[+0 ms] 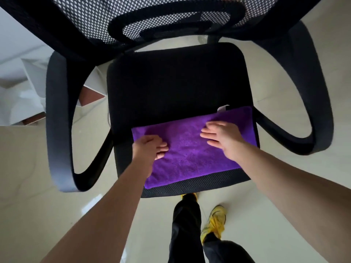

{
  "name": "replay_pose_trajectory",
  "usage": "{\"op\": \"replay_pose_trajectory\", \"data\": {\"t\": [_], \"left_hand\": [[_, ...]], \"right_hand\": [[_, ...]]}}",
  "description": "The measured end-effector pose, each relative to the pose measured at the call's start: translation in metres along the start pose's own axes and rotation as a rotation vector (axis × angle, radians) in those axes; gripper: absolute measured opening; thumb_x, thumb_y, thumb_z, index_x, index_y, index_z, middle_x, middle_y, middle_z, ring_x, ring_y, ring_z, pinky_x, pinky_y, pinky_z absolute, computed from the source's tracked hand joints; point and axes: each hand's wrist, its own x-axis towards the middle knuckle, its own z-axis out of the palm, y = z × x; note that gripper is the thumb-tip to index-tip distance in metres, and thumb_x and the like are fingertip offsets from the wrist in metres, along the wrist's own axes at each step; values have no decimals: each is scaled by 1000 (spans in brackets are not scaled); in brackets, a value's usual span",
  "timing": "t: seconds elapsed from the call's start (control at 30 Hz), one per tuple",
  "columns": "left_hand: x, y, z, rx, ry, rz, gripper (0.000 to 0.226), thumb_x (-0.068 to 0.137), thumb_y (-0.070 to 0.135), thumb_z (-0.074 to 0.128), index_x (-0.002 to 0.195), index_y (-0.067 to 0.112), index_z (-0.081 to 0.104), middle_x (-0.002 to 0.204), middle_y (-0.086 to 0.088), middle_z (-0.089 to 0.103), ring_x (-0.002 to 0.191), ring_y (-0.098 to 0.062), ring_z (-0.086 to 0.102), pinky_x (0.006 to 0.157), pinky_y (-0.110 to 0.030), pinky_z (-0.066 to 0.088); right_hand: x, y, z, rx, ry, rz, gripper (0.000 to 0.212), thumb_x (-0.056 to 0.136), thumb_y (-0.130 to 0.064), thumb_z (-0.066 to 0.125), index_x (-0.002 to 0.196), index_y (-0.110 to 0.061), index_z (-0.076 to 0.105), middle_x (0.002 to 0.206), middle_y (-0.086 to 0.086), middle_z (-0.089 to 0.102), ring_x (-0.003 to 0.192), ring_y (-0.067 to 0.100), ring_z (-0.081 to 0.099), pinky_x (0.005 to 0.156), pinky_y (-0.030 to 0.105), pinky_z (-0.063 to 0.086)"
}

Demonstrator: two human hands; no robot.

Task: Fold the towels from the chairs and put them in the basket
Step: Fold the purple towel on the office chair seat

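Observation:
A purple towel (191,150) lies flat in a folded rectangle on the front half of a black office chair seat (174,86). A small white label sticks out at its far right corner. My left hand (149,148) rests on the towel's left edge with the fingers curled down onto the cloth. My right hand (222,139) lies flat on the right part of the towel, fingers spread and pointing left. Neither hand lifts the cloth. No basket is in view.
The chair has a mesh backrest (161,18) and two curved armrests, the left armrest (58,120) and the right armrest (313,103). White furniture (20,76) stands at the left. My legs in black trousers and yellow shoes (214,223) stand on a pale glossy floor.

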Motion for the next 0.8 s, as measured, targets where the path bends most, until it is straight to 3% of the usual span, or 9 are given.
{"op": "replay_pose_trajectory", "data": {"t": [0.17, 0.27, 0.37, 0.5, 0.57, 0.63, 0.7, 0.8], "left_hand": [[6, -23, -49, 67, 234, 55, 9, 84, 4, 63, 93, 4, 64, 72, -10, 67, 61, -22, 64, 61, -31, 54], [-14, -37, -63, 282, 398, 89, 20, 73, 19, 77, 87, 9, 66, 72, -2, 65, 69, -23, 61, 70, -33, 50], [-44, -63, -62, 307, 300, 72, 19, 72, 25, 80, 76, 10, 68, 64, 0, 61, 60, -20, 53, 60, -29, 40], [-61, -100, -55, 251, 197, 6, 22, 74, 20, 80, 73, 5, 63, 62, -2, 54, 62, -20, 48, 62, -35, 41], [-64, -107, -53, 171, 168, -29, 16, 78, 16, 76, 73, 9, 62, 67, -4, 57, 66, -21, 52, 62, -34, 43], [-64, -107, -51, 82, 129, -68, 17, 83, 15, 72, 73, 14, 58, 70, -7, 61, 66, -22, 59, 59, -31, 44], [-60, -105, -52, 31, 99, -85, 19, 86, 13, 68, 73, 13, 54, 67, -7, 66, 61, -21, 65, 55, -27, 46], [-52, -108, -60, -22, 154, -35, 22, 87, 1, 65, 72, 7, 49, 56, -11, 64, 45, -17, 64, 42, -21, 46]], "right_hand": [[18, -3, -58, 55, 276, -73, 14, 98, -15, 50, 89, -13, 61, 93, 11, 71, 73, 16, 71, 66, 28, 56], [17, 9, -69, -121, 429, -186, 7, 92, -18, 59, 93, -15, 65, 96, 10, 72, 77, 17, 69, 72, 31, 54], [-5, 33, -81, -387, 573, -303, 22, 88, -23, 64, 107, -13, 66, 98, -1, 67, 88, 14, 62, 82, 26, 44], [-19, 75, -102, -428, 564, -175, 38, 83, -32, 71, 115, -12, 63, 111, 7, 68, 102, 25, 64, 90, 36, 48], [-19, 86, -111, -429, 516, -110, 31, 81, -38, 72, 95, -11, 66, 93, 11, 68, 89, 29, 62, 81, 38, 48], [-21, 89, -118, -481, 430, -95, 41, 81, -44, 71, 65, -10, 53, 65, 8, 52, 68, 28, 48, 65, 36, 39], [-19, 88, -126, -531, 352, -80, 49, 81, -44, 71, 60, -4, 51, 58, 12, 47, 62, 29, 45, 62, 38, 37], [-16, 84, -147, -546, 283, -79, 31, 81, -37, 73, 66, -11, 66, 74, 18, 64, 72, 30, 59, 79, 47, 53]]}}
